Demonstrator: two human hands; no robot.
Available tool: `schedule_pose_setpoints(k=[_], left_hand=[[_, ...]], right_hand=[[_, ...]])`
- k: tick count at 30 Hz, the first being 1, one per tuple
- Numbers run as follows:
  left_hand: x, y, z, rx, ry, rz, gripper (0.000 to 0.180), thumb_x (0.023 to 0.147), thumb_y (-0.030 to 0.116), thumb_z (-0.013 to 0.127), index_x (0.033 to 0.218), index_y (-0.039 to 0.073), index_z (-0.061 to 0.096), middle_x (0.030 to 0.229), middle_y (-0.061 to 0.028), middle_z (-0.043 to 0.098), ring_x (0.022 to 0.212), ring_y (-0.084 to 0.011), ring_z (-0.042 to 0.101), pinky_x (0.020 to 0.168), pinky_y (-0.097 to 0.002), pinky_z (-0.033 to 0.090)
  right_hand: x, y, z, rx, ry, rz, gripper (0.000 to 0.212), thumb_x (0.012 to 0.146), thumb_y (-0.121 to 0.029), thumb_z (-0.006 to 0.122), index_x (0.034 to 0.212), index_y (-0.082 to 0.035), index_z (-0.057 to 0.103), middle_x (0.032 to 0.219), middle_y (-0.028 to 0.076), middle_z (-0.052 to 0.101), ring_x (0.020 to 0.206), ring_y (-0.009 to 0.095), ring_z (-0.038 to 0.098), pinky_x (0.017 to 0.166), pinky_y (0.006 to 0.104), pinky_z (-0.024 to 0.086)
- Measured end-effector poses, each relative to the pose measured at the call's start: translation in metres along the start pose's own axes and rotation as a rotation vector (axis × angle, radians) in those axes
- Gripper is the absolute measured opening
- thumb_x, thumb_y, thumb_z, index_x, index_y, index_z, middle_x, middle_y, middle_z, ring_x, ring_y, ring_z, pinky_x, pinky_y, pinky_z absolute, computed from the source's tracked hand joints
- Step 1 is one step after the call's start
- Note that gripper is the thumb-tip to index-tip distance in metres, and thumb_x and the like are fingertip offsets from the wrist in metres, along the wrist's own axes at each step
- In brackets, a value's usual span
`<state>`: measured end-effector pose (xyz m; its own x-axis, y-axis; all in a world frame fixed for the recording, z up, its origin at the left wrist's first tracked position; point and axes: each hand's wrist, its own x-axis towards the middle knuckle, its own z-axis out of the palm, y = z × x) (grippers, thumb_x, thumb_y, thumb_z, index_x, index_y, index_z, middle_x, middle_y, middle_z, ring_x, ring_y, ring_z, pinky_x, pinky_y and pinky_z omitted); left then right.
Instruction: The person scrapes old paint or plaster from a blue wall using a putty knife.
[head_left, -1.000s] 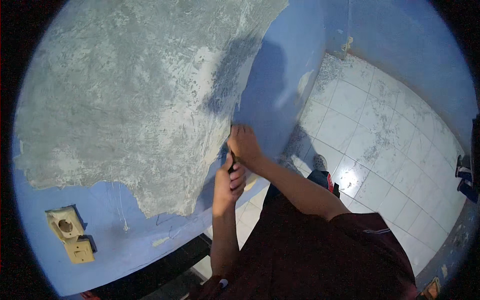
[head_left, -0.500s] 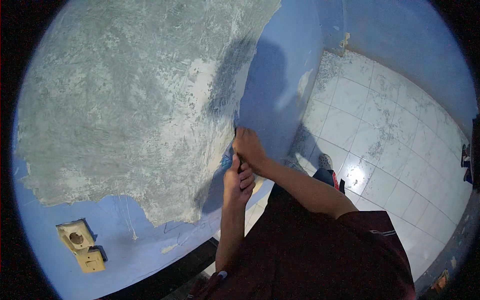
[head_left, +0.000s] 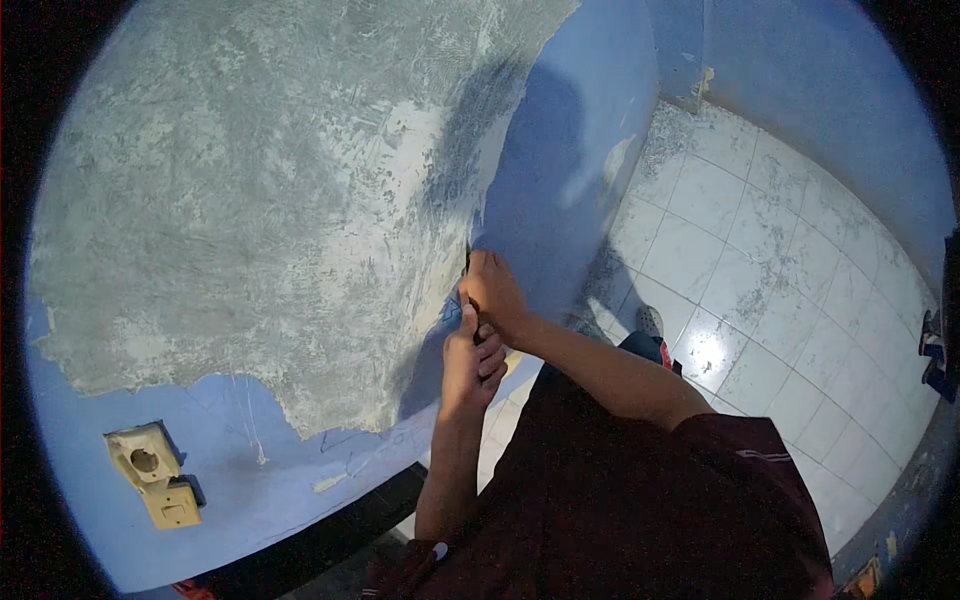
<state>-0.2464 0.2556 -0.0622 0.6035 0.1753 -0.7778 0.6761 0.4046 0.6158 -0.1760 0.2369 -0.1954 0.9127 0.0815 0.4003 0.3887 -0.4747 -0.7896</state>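
Observation:
Both my hands are closed around a slim, dark-handled scraper (head_left: 476,317) held against the wall. My right hand (head_left: 494,296) grips its upper part, and my left hand (head_left: 474,367) wraps the handle just below, thumb pointing up. The tool's tip is mostly hidden beside my right fingers. It meets the wall along the ragged border between the bare grey-white patch (head_left: 240,220) and the remaining blue paint (head_left: 548,130). My shadow falls over this border.
A yellowed socket and switch (head_left: 165,480) hang on the wall at lower left. White floor tiles (head_left: 745,250) with scattered flakes lie to the right. A patterned shoe (head_left: 650,321) shows below my right arm. A dark ledge (head_left: 340,540) runs along the wall's bottom.
The view has shifted slightly, so the socket and patch edge sit a little higher and further left. Both hands keep their grip, with only a small shift along the paint border.

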Motion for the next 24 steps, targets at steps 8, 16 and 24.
schedule_pose_setpoints(k=[8, 16, 24], left_hand=[[0.009, 0.011, -0.022, 0.012, -0.079, -0.065, 0.039, 0.097, 0.048, 0.041, 0.076, 0.015, 0.044, 0.050, 0.0083, 0.031, 0.030, -0.0050, 0.023, 0.024, -0.0219, 0.019], [0.007, 0.018, -0.020, 0.053, -0.086, -0.088, 0.036, 0.096, 0.044, 0.046, 0.076, 0.015, 0.043, 0.051, 0.0084, 0.030, 0.032, -0.0027, 0.023, 0.025, -0.0201, 0.015], [-0.017, -0.027, -0.048, 0.385, 0.100, 0.081, 0.035, 0.095, 0.041, 0.049, 0.083, 0.009, 0.052, 0.057, 0.0057, 0.038, 0.038, -0.0051, 0.029, 0.030, -0.0217, 0.022]], right_hand=[[0.004, -0.005, 0.007, -0.107, -0.067, 0.064, 0.011, 0.079, -0.006, 0.052, 0.084, 0.004, 0.051, 0.080, 0.019, 0.055, 0.080, 0.035, 0.057, 0.072, 0.0403, 0.048], [0.002, -0.010, -0.007, -0.101, -0.018, 0.034, 0.014, 0.074, -0.009, 0.060, 0.080, 0.001, 0.053, 0.078, 0.016, 0.054, 0.078, 0.032, 0.057, 0.075, 0.0403, 0.046], [-0.034, -0.031, -0.019, -0.161, -0.076, -0.027, 0.019, 0.074, -0.012, 0.063, 0.085, -0.002, 0.051, 0.085, 0.014, 0.058, 0.083, 0.030, 0.058, 0.077, 0.0401, 0.045]])
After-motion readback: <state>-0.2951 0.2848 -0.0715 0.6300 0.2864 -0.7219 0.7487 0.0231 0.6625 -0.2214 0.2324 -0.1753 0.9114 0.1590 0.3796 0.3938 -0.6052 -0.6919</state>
